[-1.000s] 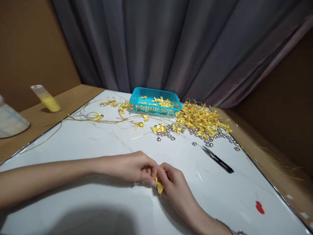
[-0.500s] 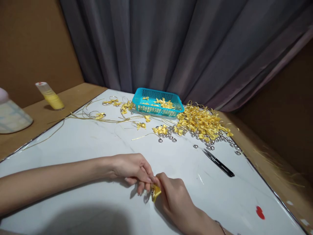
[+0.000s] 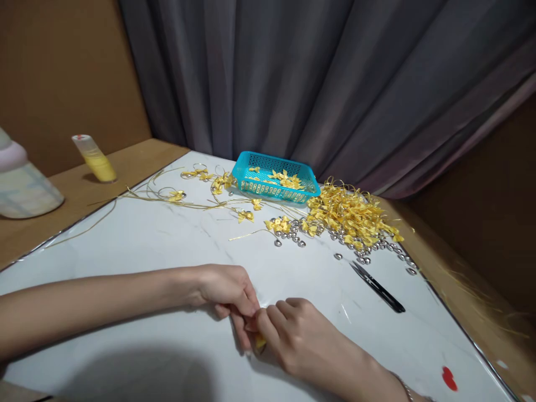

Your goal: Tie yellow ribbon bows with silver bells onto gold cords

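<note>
My left hand (image 3: 229, 293) and my right hand (image 3: 291, 335) meet low in the middle of the view, fingers closed round one small yellow ribbon bow (image 3: 260, 341). Only a sliver of the bow shows beneath the fingertips; the rest is covered. Both hands' fingers bend inward and touch one another. Ahead of them lie loose yellow bows (image 3: 278, 224) among silver oval beads (image 3: 301, 244). A pair of black thread snips (image 3: 379, 287) rests to the right of my right hand.
A blue plastic basket (image 3: 276, 195) holding yellow bows stands at the back. Beside it is a heap of finished-looking bows with gold cord loops (image 3: 349, 212). Gold cords (image 3: 188, 205) run left. A yellow-filled tube (image 3: 98, 162), a bottle (image 3: 29, 187) and a red heart-shaped piece (image 3: 449, 378) lie outward.
My right hand has rolled over, its knuckles now higher, and the bow is more hidden between the fingers. The whole view has shifted slightly, so the table things appear further right.
</note>
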`<act>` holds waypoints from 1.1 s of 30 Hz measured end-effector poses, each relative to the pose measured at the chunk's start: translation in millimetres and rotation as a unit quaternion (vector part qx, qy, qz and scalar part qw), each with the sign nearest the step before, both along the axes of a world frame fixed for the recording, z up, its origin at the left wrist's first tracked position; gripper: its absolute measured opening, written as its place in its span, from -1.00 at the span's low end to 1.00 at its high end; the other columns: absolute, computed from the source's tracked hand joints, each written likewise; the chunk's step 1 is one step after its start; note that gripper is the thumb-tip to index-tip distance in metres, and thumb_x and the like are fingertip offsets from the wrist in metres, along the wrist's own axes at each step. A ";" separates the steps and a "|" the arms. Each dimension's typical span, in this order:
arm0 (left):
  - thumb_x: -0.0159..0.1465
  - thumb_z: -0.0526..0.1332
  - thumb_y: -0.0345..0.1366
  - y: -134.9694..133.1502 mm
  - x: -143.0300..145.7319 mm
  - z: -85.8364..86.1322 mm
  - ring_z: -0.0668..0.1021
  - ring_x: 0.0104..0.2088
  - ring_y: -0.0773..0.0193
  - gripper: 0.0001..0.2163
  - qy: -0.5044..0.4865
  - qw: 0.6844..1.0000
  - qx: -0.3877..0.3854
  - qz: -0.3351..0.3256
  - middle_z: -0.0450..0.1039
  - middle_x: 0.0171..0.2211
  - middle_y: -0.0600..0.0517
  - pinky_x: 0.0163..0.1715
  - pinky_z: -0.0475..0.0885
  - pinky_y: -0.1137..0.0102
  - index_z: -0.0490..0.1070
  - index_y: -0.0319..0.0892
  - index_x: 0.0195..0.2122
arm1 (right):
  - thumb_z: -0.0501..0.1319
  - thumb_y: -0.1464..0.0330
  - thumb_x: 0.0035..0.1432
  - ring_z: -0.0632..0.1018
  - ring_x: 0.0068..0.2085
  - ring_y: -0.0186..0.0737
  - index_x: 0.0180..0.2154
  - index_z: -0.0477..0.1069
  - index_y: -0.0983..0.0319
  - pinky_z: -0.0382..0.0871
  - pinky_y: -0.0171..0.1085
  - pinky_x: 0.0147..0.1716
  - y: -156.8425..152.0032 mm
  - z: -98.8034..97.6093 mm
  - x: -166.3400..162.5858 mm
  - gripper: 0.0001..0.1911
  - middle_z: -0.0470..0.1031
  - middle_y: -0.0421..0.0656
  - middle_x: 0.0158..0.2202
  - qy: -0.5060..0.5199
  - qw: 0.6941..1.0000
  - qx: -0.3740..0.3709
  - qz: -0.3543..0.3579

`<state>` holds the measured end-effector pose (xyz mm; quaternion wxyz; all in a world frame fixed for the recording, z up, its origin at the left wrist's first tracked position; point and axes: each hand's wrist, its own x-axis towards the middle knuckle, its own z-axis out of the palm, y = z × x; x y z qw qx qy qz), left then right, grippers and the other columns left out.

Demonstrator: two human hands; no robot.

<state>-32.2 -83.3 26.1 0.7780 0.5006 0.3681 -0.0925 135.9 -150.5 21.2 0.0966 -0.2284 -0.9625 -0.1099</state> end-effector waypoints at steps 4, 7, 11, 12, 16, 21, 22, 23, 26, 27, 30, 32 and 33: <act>-0.11 0.08 -0.44 -2.5 -1.0 -1.7 0.42 -0.68 0.41 -0.85 0.014 0.999 0.042 0.030 0.39 -0.72 0.07 -0.79 -0.06 0.57 0.44 -0.27 -0.61 | 0.04 0.55 0.12 0.28 -0.65 -0.31 -0.41 0.29 0.28 -0.07 -0.23 -0.70 0.0 10.3 -1.4 -0.88 0.28 -0.21 -0.63 -0.058 0.998 0.034 0.022; -0.11 0.10 -0.41 -4.0 -1.4 -2.5 0.32 -0.69 0.46 -0.86 0.017 0.996 0.061 0.063 0.36 -0.70 0.10 -0.74 0.08 0.57 0.46 -0.27 -0.61 | 0.08 0.57 0.06 0.29 -0.66 -0.31 -0.43 0.30 0.29 -0.11 -0.24 -0.70 1.8 13.1 -2.4 -0.90 0.27 -0.21 -0.64 -0.100 0.993 0.054 0.021; -0.10 0.09 -0.39 -4.7 -1.8 -1.0 0.13 -0.72 0.51 -0.88 -0.009 0.994 0.059 0.094 0.12 -0.77 0.19 -0.67 0.10 0.54 0.30 -0.25 -0.73 | 0.12 0.56 -0.04 0.30 -0.66 -0.30 -0.45 0.33 0.31 -0.08 -0.25 -0.69 2.0 9.8 -5.0 -0.92 0.29 -0.19 -0.64 -0.121 0.988 0.088 -0.025; -0.10 0.09 -0.38 -4.8 -1.8 0.0 0.10 -0.71 0.52 -0.87 -0.014 0.993 0.059 0.102 0.07 -0.78 0.21 -0.66 0.10 0.53 0.25 -0.24 -0.75 | 0.12 0.57 -0.05 0.29 -0.66 -0.30 -0.45 0.34 0.32 -0.07 -0.26 -0.69 1.4 8.2 -5.5 -0.92 0.29 -0.18 -0.64 -0.122 0.987 0.098 -0.037; -0.08 0.15 -0.33 -5.7 0.6 6.5 0.05 -0.68 0.51 -0.76 -0.026 0.988 0.044 0.142 -0.02 -0.76 0.24 -0.63 0.05 0.49 0.08 -0.19 -0.76 | 0.11 0.59 -0.05 0.31 -0.67 -0.29 -0.40 0.40 0.42 -0.01 -0.28 -0.71 -1.1 1.2 -6.1 -0.87 0.31 -0.14 -0.63 -0.120 0.979 0.157 -0.058; -0.09 0.23 -0.33 -6.3 5.5 10.5 0.10 -0.67 0.50 -0.75 -0.022 0.976 0.026 0.213 0.05 -0.75 0.22 -0.61 0.00 0.47 0.14 -0.21 -0.76 | 0.12 0.62 -0.04 0.40 -0.63 -0.23 -0.30 0.44 0.56 0.16 -0.28 -0.71 -3.3 -7.6 -8.2 -0.79 0.44 0.03 -0.57 -0.114 0.968 0.207 -0.083; -0.08 0.24 -0.32 -6.1 6.0 9.5 0.11 -0.67 0.50 -0.76 -0.023 0.974 0.022 0.224 0.07 -0.75 0.21 -0.61 0.00 0.47 0.18 -0.22 -0.75 | 0.11 0.63 -0.05 0.42 -0.61 -0.20 -0.29 0.45 0.58 0.20 -0.27 -0.71 -4.1 -9.0 -9.4 -0.77 0.47 0.10 -0.54 -0.115 0.967 0.211 -0.088; -0.07 0.26 -0.31 -5.7 6.2 8.0 0.13 -0.67 0.50 -0.77 -0.025 0.972 0.017 0.233 0.10 -0.74 0.20 -0.61 0.01 0.48 0.22 -0.23 -0.73 | 0.09 0.66 -0.06 0.45 -0.58 -0.16 -0.29 0.45 0.59 0.23 -0.26 -0.70 -5.0 -10.1 -10.6 -0.74 0.49 0.15 -0.52 -0.115 0.965 0.215 -0.094; -0.05 0.30 -0.30 -3.8 5.5 2.5 0.29 -0.60 0.47 -0.84 -0.033 0.969 -0.003 0.245 0.30 -0.65 0.11 -0.61 0.04 0.51 0.39 -0.28 -0.64 | 0.02 0.72 -0.10 0.49 -0.54 -0.12 -0.27 0.46 0.62 0.30 -0.25 -0.68 -7.8 -11.8 -13.7 -0.66 0.51 0.22 -0.49 -0.106 0.965 0.209 -0.116; -0.05 0.30 -0.31 -2.9 5.2 0.9 0.36 -0.55 0.44 -0.86 -0.035 0.968 -0.010 0.249 0.38 -0.59 0.06 -0.61 0.06 0.52 0.43 -0.29 -0.59 | 0.00 0.73 -0.11 0.49 -0.54 -0.13 -0.27 0.46 0.63 0.31 -0.25 -0.68 -8.5 -11.7 -14.1 -0.64 0.52 0.22 -0.48 -0.099 0.965 0.207 -0.124; -0.02 0.31 -0.33 0.1 4.6 -1.2 0.47 -0.44 0.38 -0.88 -0.037 0.962 -0.038 0.266 0.50 -0.45 -0.03 -0.60 0.14 0.55 0.50 -0.30 -0.50 | -0.04 0.72 -0.11 0.46 -0.58 -0.18 -0.20 0.44 0.66 0.30 -0.29 -0.72 -9.6 -11.1 -12.6 -0.58 0.51 0.17 -0.50 -0.058 0.969 0.173 -0.167; 0.00 0.28 -0.34 2.2 4.8 -0.9 0.50 -0.43 0.38 -0.90 -0.033 0.956 -0.059 0.286 0.53 -0.43 -0.04 -0.60 0.19 0.57 0.49 -0.29 -0.50 | -0.06 0.70 -0.09 0.45 -0.58 -0.21 -0.13 0.41 0.64 0.28 -0.32 -0.75 -9.8 -11.1 -9.9 -0.54 0.49 0.09 -0.50 -0.019 0.972 0.120 -0.199; 0.02 0.26 -0.34 3.1 5.0 -0.5 0.51 -0.43 0.37 -0.90 -0.027 0.952 -0.069 0.297 0.54 -0.44 -0.05 -0.61 0.20 0.57 0.49 -0.29 -0.51 | -0.06 0.68 -0.07 0.45 -0.58 -0.21 -0.11 0.40 0.62 0.28 -0.33 -0.75 -9.9 -11.2 -8.4 -0.53 0.47 0.06 -0.50 0.002 0.973 0.090 -0.211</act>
